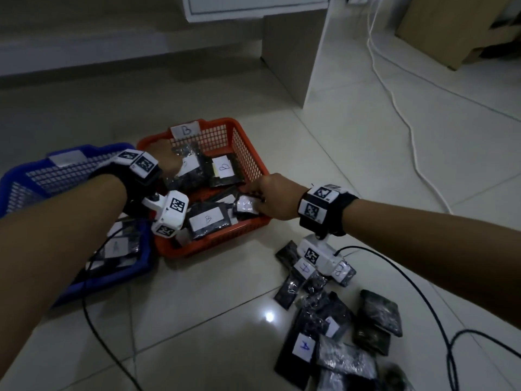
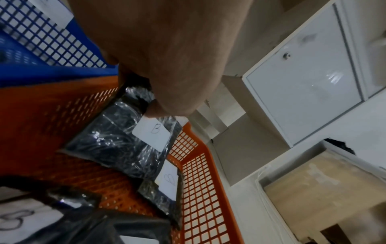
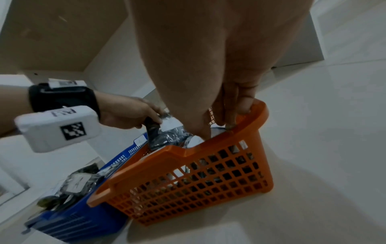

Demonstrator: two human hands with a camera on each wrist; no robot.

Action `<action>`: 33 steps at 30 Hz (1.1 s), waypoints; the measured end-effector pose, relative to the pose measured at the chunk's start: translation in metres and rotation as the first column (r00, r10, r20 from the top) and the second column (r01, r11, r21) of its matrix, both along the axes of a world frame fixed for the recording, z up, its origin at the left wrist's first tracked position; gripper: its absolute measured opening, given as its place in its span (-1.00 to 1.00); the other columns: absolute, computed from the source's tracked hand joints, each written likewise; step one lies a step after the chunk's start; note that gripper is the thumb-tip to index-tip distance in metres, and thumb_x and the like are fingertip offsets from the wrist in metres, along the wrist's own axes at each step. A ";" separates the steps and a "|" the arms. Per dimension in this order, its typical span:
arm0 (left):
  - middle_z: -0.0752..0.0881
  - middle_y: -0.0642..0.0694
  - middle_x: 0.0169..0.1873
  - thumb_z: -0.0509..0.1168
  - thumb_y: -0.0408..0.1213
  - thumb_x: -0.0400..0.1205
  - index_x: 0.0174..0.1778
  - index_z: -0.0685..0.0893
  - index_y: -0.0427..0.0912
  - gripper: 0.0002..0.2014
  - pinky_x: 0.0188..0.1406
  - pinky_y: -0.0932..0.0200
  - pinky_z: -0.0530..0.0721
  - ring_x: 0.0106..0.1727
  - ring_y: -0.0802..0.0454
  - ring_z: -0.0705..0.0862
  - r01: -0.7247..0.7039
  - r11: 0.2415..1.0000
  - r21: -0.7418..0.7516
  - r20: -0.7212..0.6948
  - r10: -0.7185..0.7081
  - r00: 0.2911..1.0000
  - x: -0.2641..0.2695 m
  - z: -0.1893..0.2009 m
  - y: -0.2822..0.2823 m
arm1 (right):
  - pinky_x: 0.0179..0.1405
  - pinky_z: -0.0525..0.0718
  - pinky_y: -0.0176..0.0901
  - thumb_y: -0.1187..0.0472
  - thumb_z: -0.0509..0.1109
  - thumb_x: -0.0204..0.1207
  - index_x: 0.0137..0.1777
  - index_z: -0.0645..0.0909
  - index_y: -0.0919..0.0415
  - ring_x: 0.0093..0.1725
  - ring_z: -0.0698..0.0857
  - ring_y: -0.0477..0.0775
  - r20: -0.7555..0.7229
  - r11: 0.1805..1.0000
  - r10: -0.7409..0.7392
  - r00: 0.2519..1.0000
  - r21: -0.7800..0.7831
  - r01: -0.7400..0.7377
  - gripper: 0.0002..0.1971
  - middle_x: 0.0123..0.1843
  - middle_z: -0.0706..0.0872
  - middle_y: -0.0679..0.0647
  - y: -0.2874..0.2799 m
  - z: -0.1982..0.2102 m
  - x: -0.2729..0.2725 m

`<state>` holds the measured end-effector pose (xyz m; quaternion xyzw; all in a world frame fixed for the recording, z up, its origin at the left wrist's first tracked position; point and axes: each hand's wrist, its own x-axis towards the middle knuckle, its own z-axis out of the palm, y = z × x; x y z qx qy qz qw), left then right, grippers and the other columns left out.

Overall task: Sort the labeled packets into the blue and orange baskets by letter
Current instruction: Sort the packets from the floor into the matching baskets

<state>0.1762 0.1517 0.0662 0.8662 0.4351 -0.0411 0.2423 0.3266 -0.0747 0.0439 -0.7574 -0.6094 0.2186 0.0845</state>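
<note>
The orange basket (image 1: 251, 153), tagged B, stands mid-floor with several black B packets inside. Beside it on the left is the blue basket (image 1: 17, 179), where an A packet (image 1: 117, 248) lies. My left hand (image 1: 177, 162) hangs over the orange basket's far left corner and pinches the top of a black packet (image 2: 125, 132) labelled B. My right hand (image 1: 255, 198) reaches over the right rim and holds a small packet (image 1: 246, 206) with a white label, low inside the basket. In the right wrist view its fingers (image 3: 240, 105) point down past the rim (image 3: 259, 118).
A heap of unsorted packets (image 1: 332, 320) lies on the tiles at the front right, some marked A (image 1: 304, 347). Black cables (image 1: 423, 306) loop around it. A white cable (image 1: 406, 125) runs past a white cabinet panel (image 1: 318, 52). A cardboard box (image 1: 451, 29) stands far right.
</note>
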 end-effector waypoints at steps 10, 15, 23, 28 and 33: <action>0.73 -0.17 -0.16 0.27 -0.05 0.67 -0.11 0.68 -0.12 -0.78 -0.17 0.08 0.55 -0.16 -0.18 0.67 0.090 0.993 0.073 -0.085 -0.083 0.993 0.007 -0.019 -0.019 | -0.07 0.54 -0.55 0.25 0.46 0.56 0.38 0.62 0.10 0.17 0.61 -0.14 -0.179 0.881 -0.203 0.963 0.396 0.259 -0.62 0.26 0.57 0.02 -0.058 -0.001 0.038; 0.75 -0.02 0.09 0.28 -0.23 0.64 0.02 0.70 -0.01 -0.88 0.06 0.03 0.64 0.13 -0.10 0.68 0.113 0.988 0.101 0.126 -0.125 0.984 0.006 0.003 -0.051 | 0.02 0.70 -0.24 0.36 0.41 0.49 -0.09 0.65 0.03 -0.05 0.76 0.03 -0.268 0.796 -0.432 0.861 0.335 0.504 -0.82 -0.04 0.79 0.03 -0.090 -0.012 0.055; 0.72 0.12 -0.12 0.37 -0.36 0.63 0.03 0.73 -0.09 -0.88 -0.22 0.46 0.62 -0.13 0.24 0.69 0.496 0.855 0.154 0.563 -0.488 0.667 -0.012 0.038 -0.162 | 0.25 0.68 0.06 -0.08 0.58 0.44 0.47 0.54 0.08 0.17 0.68 0.12 0.003 0.935 -0.178 0.984 -0.312 0.170 -0.37 0.27 0.68 0.09 -0.124 -0.051 0.011; 0.74 0.10 -0.16 0.39 -0.32 0.62 0.00 0.75 -0.03 -0.89 -0.24 0.28 0.67 -0.18 0.16 0.70 0.649 0.761 -0.005 0.501 -0.560 0.660 -0.032 0.012 -0.206 | 0.12 0.66 -0.02 -0.03 0.73 0.16 0.51 0.45 -0.03 0.21 0.64 0.12 0.036 0.930 -0.165 0.986 -0.329 0.167 -0.12 0.25 0.64 0.00 -0.124 -0.059 -0.007; 0.72 0.14 -0.06 0.40 -0.30 0.61 0.08 0.72 -0.03 -0.84 -0.22 0.46 0.59 -0.11 0.23 0.69 0.576 0.804 -0.148 0.437 -0.469 0.768 -0.057 -0.013 -0.217 | -0.07 0.66 -0.19 0.15 0.66 0.29 0.19 0.68 0.01 -0.09 0.70 -0.03 -0.118 0.963 -0.139 0.983 -0.248 0.107 -0.55 0.04 0.71 -0.01 -0.121 -0.046 -0.015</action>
